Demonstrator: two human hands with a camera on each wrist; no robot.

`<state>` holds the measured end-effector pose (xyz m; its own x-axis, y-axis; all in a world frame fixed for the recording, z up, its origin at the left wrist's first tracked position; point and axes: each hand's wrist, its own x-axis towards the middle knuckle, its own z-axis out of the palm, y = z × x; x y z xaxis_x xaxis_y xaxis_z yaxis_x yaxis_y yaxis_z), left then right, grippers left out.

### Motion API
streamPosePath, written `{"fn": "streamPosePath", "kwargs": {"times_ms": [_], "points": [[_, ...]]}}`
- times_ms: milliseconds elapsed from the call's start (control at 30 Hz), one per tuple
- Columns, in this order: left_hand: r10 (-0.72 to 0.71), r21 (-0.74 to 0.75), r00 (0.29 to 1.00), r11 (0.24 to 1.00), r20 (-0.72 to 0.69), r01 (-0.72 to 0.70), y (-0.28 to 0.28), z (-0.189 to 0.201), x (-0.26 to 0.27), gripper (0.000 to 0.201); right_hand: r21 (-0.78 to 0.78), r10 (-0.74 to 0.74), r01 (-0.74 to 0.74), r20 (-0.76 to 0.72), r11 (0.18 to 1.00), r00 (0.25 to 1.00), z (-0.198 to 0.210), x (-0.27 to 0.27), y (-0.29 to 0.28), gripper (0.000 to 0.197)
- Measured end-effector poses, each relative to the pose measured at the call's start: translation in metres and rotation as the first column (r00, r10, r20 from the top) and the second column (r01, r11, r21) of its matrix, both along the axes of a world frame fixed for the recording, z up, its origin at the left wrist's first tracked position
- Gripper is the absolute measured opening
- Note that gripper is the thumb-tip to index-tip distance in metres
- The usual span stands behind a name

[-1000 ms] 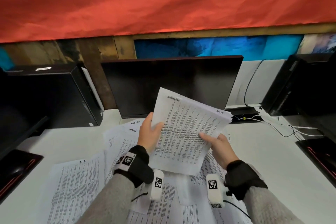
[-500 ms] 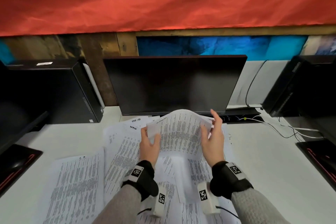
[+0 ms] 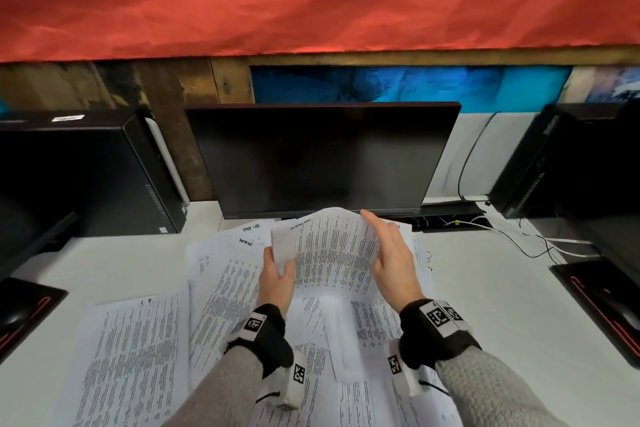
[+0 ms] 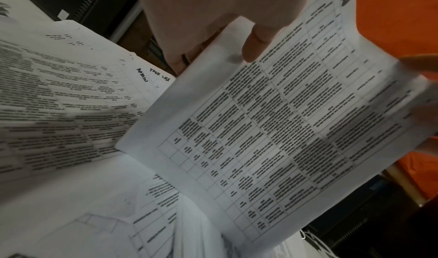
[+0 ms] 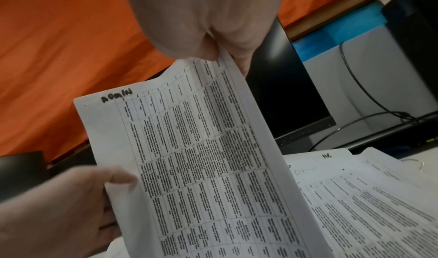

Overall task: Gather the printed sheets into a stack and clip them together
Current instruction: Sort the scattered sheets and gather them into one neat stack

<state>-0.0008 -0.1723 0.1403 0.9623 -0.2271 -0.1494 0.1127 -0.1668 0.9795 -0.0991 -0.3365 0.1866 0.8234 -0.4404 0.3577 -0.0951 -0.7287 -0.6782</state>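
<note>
Bench (image 3: 485, 288) bare to the right of the loose sheets (image 3: 131, 357); open passage there. Monitor (image 3: 322, 156) blocks the far side, just behind the held sheets (image 3: 332, 253). Computer towers (image 3: 86, 170) wall off both flanks. Cables (image 3: 533, 243) trail across the far right. Mouse pads (image 3: 602, 305) at both edges.

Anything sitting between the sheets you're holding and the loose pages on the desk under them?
Nothing visible. Left hand and right hand hold the bowed sheets over the loose pages on the desk, with only air between. No clip shows anywhere.
</note>
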Motion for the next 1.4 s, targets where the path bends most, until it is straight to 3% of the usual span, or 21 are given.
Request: {"fn": "streamPosePath", "kwargs": {"times_ms": [100, 233, 300, 367, 433, 500, 600, 700, 933, 1000, 1100, 1200, 1300, 1367, 1400], "points": [[-0.029, 0.116, 1.0, 0.993, 0.002, 0.028, 0.002, -0.013, 0.0, 0.033, 0.06, -0.038, 0.034, 0.066, 0.998, 0.997, 0.0, 0.003, 0.0, 0.074], [-0.006, 0.176, 0.991, 0.984, 0.133, -0.018, 0.007, -0.021, 0.001, 0.034, 0.149, -0.056, 0.024, 0.218, 0.989, 0.974, 0.013, 0.006, 0.004, 0.069], [-0.024, 0.19, 0.985, 0.982, 0.173, -0.01, 0.015, -0.015, 0.003, 0.03, 0.26, -0.102, 0.02, 0.303, 0.965, 0.947, 0.019, 0.009, 0.007, 0.054], [-0.029, 0.197, 0.987, 0.98, 0.159, -0.003, 0.033, -0.007, 0.005, 0.031, 0.431, -0.19, 0.04, 0.311, 0.901, 0.931, 0.015, 0.014, 0.012, 0.053], [0.003, 0.17, 0.998, 0.985, 0.07, -0.015, 0.06, -0.007, 0.011, 0.038, 0.532, -0.184, 0.063, 0.177, 0.844, 0.967, -0.001, 0.018, 0.021, 0.051], [0.049, 0.187, 0.999, 0.981, 0.014, -0.05, 0.096, -0.015, 0.02, 0.047, 0.517, -0.046, 0.073, -0.065, 0.853, 0.997, -0.036, 0.02, 0.034, 0.048], [0.103, 0.279, 0.991, 0.958, -0.09, -0.074, 0.157, -0.025, 0.03, 0.047, 0.385, 0.122, 0.037, -0.379, 0.922, 0.917, -0.099, 0.012, 0.052, 0.048], [0.166, 0.382, 0.975, 0.919, -0.151, -0.097, 0.227, -0.051, 0.047, 0.039, 0.266, 0.159, -0.003, -0.564, 0.964, 0.811, -0.141, -0.004, 0.062, 0.051], [0.342, 0.628, 0.918, 0.765, -0.202, -0.147, 0.343, -0.115, 0.073, 0.03, 0.116, 0.154, -0.104, -0.619, 0.988, 0.77, -0.129, -0.013, 0.076, 0.048], [0.371, 0.666, 0.908, 0.729, -0.194, -0.155, 0.349, -0.12, 0.076, 0.036, 0.123, 0.145, -0.088, -0.621, 0.989, 0.77, -0.126, -0.012, 0.077, 0.046], [0.4, 0.755, 0.901, 0.639, -0.167, -0.144, 0.332, -0.086, 0.064, 0.037, 0.162, 0.134, -0.039, -0.639, 0.986, 0.757, -0.129, -0.011, 0.075, 0.046], [0.427, 0.792, 0.888, 0.596, -0.17, -0.135, 0.327, -0.082, 0.066, 0.048, 0.192, 0.131, -0.001, -0.667, 0.981, 0.733, -0.132, -0.01, 0.074, 0.045], [0.507, 0.825, 0.857, 0.521, -0.092, -0.22, 0.316, -0.078, 0.064, 0.056, 0.209, 0.068, 0.092, -0.649, 0.973, 0.757, -0.131, -0.005, 0.077, 0.04], [0.513, 0.847, 0.858, 0.451, 0.012, -0.281, 0.3, -0.072, 0.065, 0.06, 0.327, 0.046, 0.203, -0.617, 0.923, 0.786, -0.132, 0.003, 0.081, 0.032], [0.478, 0.843, 0.877, 0.452, 0.048, -0.292, 0.29, -0.069, 0.066, 0.058, 0.429, 0.062, 0.26, -0.606, 0.865, 0.793, -0.131, 0.007, 0.086, 0.029]]}}
